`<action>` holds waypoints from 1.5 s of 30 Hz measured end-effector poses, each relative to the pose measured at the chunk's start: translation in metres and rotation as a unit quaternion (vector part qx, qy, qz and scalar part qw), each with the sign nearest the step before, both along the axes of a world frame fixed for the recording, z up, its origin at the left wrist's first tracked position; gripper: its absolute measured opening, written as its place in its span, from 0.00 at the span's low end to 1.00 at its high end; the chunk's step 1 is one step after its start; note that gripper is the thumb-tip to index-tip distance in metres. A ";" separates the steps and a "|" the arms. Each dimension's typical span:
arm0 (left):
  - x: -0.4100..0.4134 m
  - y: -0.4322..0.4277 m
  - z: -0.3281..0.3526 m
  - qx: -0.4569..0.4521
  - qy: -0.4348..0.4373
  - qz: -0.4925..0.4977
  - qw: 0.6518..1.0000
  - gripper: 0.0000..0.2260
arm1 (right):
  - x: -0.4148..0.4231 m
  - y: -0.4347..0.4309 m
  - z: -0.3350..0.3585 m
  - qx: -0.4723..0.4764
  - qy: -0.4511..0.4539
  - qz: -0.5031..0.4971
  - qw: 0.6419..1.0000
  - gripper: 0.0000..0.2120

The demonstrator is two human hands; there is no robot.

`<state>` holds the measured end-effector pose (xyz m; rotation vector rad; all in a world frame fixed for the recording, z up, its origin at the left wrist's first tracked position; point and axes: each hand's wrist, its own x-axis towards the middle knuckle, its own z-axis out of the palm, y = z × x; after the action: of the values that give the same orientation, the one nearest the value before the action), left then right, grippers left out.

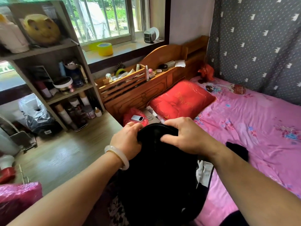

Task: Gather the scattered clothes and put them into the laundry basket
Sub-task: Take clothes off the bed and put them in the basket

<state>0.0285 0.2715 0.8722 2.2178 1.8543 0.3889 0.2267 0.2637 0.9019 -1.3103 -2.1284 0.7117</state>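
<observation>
- Bed, pink flowered sheet, fills the right of the room; everything below is placed from it.
- Black garment, big dark bundle held up over the bed's near edge; it hangs down from the top hem, probably raised that way to collect it in one piece.
- Left hand grips the garment's top edge on the side away from the bed, fingers curled into the fabric, white bangle on that wrist.
- Right hand grips the same edge on the bed side, thumb pinching over the cloth; the two grips sit close together, so the hem bunches.
- Red pillow at the head of the bed, against the wooden headboard.
- Second dark piece lies on the sheet just beside the right forearm, not yet gathered.
- White cloth at the bed's near edge, partly hidden under the black garment.
- Power bank on red fabric beside the pillow.
- Laundry basket: can't see it, so I can't tell how far the carry is.
</observation>
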 end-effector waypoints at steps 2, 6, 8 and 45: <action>-0.013 0.001 0.007 -0.017 0.021 0.043 0.999 0.15 | 0.003 0.006 0.008 0.047 -0.079 -0.014 0.996 0.02; -0.031 0.006 0.029 -0.057 0.056 0.031 0.996 0.14 | 0.003 0.018 0.016 0.087 -0.278 -0.117 0.949 0.10; -0.032 0.006 0.039 -0.064 0.075 0.012 0.995 0.11 | -0.005 0.021 0.015 0.079 -0.315 -0.147 0.934 0.09; -0.081 -0.012 0.021 -0.154 -0.374 0.086 0.910 0.42 | -0.063 0.028 0.037 -0.153 0.230 0.142 0.950 0.24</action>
<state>-0.0527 0.2594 0.8933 1.4054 1.5329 0.7829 0.1640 0.2916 0.9393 -0.8650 -1.8800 1.3683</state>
